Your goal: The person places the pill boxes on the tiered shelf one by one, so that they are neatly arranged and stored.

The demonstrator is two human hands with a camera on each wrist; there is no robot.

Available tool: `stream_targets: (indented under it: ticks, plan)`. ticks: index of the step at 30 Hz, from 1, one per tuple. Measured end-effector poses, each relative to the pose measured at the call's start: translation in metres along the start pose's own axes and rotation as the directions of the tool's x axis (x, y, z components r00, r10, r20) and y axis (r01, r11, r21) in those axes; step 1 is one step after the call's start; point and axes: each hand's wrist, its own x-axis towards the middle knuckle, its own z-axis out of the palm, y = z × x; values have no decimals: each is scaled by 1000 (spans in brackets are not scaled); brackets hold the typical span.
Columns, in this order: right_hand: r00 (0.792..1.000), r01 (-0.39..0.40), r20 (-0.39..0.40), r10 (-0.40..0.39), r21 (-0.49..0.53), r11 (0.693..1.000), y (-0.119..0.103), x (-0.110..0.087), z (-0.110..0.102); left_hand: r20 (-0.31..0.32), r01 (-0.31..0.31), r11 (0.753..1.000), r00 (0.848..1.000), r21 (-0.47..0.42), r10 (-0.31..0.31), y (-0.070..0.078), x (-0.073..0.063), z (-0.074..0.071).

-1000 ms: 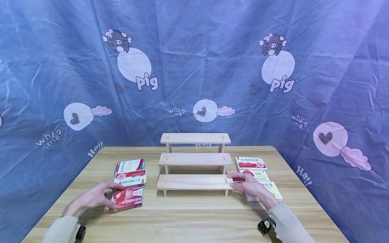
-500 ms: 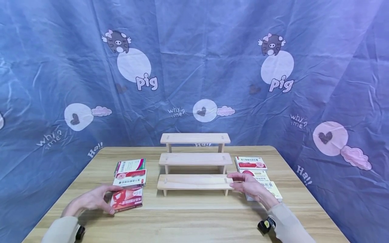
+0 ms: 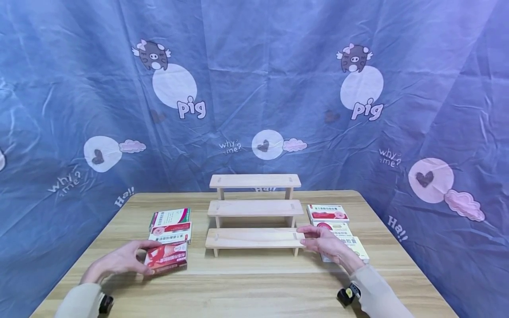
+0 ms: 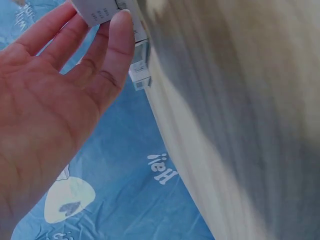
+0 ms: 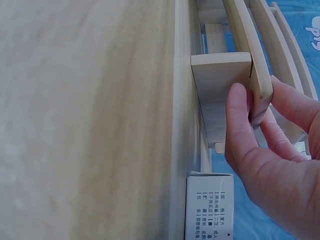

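Observation:
My left hand holds the left end of a red medicine box between thumb and fingers. The box's front side faces me, and it lies against the row of boxes behind it. In the left wrist view the thumb and fingertips are on the end of the box. My right hand pinches the right end of the lowest step of a three-tier wooden display stand. In the right wrist view the thumb is under the board and the fingers are over it.
Behind the red box lie a white-and-red medicine box and a green-and-white one. Right of the stand are a white-and-red box, another white box and a yellow-white box. A blue printed curtain surrounds the wooden table.
The red box has shifted slightly away from me and tilted, showing more of its front side. My left hand followed it a little. The right hand stays on the stand.

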Motion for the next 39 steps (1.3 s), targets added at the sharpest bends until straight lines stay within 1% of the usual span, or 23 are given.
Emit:
stream_targets:
  ticks: [1,6,7,11,15,19,22,26,32,36,39]
  plan:
    - [1000,-3,0,3,4,1000,0,0,0,-4,4,1000,1000,-14,-4,1,0,-1]
    - [999,8,38,-9,44,999,-1,-1,-1,-56,22,1000,998,-5,-22,7,4,-7]
    - [999,11,45,-13,46,999,-1,-1,-1,-66,16,1000,998,0,-16,9,5,-8]
    - [999,10,53,-13,63,998,-1,-1,0,-114,18,1000,993,-9,-19,12,10,-11]
    - [999,-3,45,0,77,997,-2,-2,0,-169,13,1000,985,-1,-13,14,15,-11]
    - [999,-18,37,15,76,997,-3,-3,2,-211,-24,999,977,-36,16,15,19,-13]
    - [999,-17,29,14,73,997,-3,-3,3,-257,-64,997,965,-47,50,15,22,-14]
    - [1000,-7,22,6,67,998,-2,-1,2,-329,-90,996,941,-12,81,16,27,-14]
    - [1000,-25,-1,25,77,997,-3,0,3,-417,-92,995,903,38,100,20,39,-13]
    - [999,-32,-8,33,78,996,-4,0,3,-447,-85,995,890,44,96,25,45,-14]
    - [999,-33,-3,33,73,997,-5,0,3,-466,-78,997,881,27,82,28,47,-14]
